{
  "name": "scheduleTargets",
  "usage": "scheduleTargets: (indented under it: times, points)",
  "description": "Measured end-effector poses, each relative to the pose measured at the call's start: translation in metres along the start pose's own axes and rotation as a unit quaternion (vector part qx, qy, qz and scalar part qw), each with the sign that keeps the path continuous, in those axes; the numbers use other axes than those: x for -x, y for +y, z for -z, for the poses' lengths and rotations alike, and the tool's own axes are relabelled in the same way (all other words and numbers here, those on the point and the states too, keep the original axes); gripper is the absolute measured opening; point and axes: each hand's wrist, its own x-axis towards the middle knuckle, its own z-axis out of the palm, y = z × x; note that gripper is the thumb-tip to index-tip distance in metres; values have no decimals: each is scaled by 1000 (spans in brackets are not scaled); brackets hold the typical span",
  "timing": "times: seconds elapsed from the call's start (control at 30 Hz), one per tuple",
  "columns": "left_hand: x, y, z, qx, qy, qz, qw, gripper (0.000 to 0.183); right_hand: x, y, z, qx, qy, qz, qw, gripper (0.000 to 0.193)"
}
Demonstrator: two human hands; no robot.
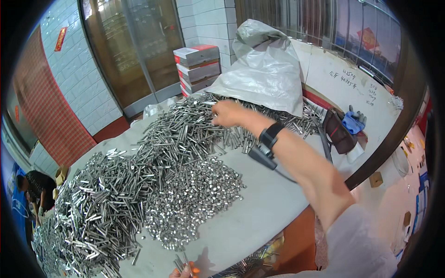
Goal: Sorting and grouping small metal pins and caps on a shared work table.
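Observation:
At the bottom edge of the head view, my left hand (185,271) is partly in sight, its fingers closed round a few slim metal rods (186,258) that point up. Something orange shows at its fingertips. My right hand (227,113) reaches across to the far part of a big heap of metal rods (174,127), fingers curled in at the heap's edge; what they pinch, if anything, is hidden. A dark band with a small device (269,136) circles my right wrist. Short shiny metal pieces (194,199) form a lower pile nearer to me.
A white woven sack (266,69) lies over the heap's far end. Stacked boxes (199,69) stand behind the pale tabletop (259,190). Blue gloves (353,121) and a dark red item (338,132) lie at the right. Another person (39,190) bends down at far left.

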Motion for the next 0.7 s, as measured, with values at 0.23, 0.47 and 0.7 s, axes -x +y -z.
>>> scheduleTargets:
  times: [0.23, 0.47, 0.7]
  points:
    - [0, 3, -6, 12, 6, 12, 1000, 17, 19, 3, -88, 1, 57, -24, 998, 34]
    - [0, 4, -7, 4, 61, 22, 998, 19, 67, 28, -73, -66, 129, -154, 977, 19]
    - [-4, 0, -14, 22, 34, 5, 999, 15, 290, 187, -44, 329, 90, -405, 848, 13]
